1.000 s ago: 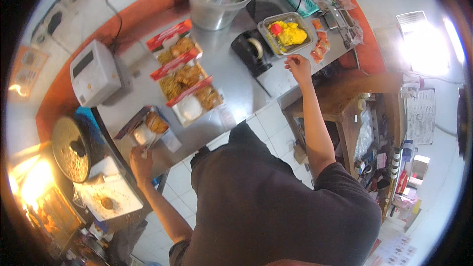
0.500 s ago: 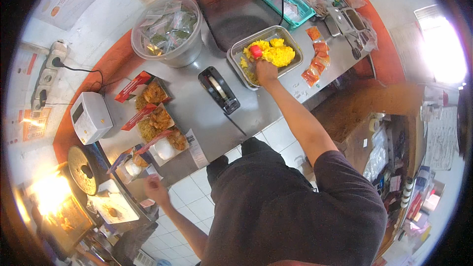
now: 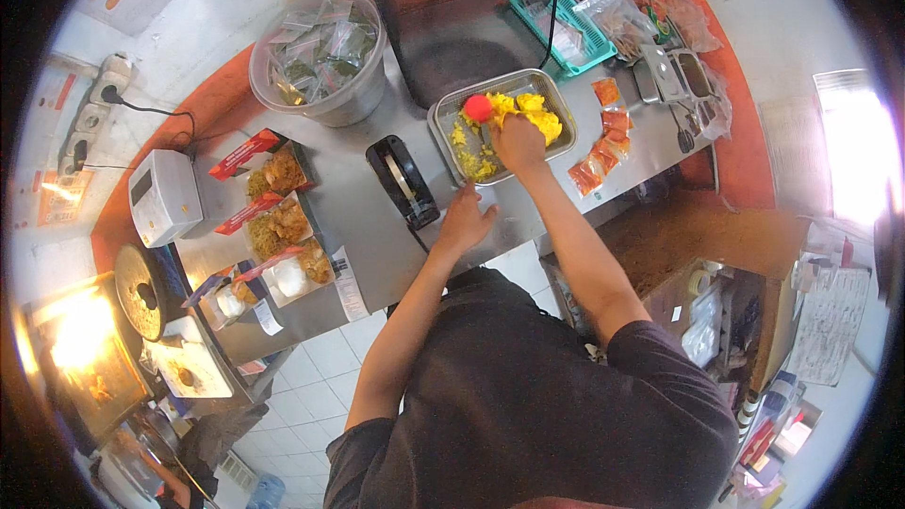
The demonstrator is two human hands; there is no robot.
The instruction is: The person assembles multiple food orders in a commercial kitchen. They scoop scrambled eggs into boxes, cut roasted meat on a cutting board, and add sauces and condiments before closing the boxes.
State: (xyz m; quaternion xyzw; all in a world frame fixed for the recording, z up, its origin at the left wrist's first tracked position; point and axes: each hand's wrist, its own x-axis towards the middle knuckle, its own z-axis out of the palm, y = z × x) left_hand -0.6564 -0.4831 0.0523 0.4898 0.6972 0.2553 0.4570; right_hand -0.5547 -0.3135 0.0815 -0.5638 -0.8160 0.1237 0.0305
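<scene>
Head view: against the pictures from a second ago, the left hand [image 3: 467, 220] has left the food boxes at the lower left of the frame and now lies spread, fingers open, flat on the grey tabletop [image 3: 377, 226] just below the metal tray [image 3: 443, 127]. The right hand [image 3: 520, 141] stays over the tray, curled shut around what looks like a utensil with a red end [image 3: 478, 107], though the grip itself is partly hidden. Judging by that, the work has narrowed to the yellow food [image 3: 528, 113] in the tray, upper middle of the frame, with the free hand braced beside it.

The tray is rectangular, dull brushed metal with a rolled rim; its filling is crumbly, bright yellow and heaped unevenly. Right of it lie glossy orange sachets [image 3: 600, 155] in a loose row. Left of it sits a black tape dispenser [image 3: 403, 181], smooth and wedge-shaped. Farther upper left stands a round translucent plastic tub [image 3: 320, 66] holding small clear packets. A teal slotted basket [image 3: 566, 19] sits at the top edge.
</scene>
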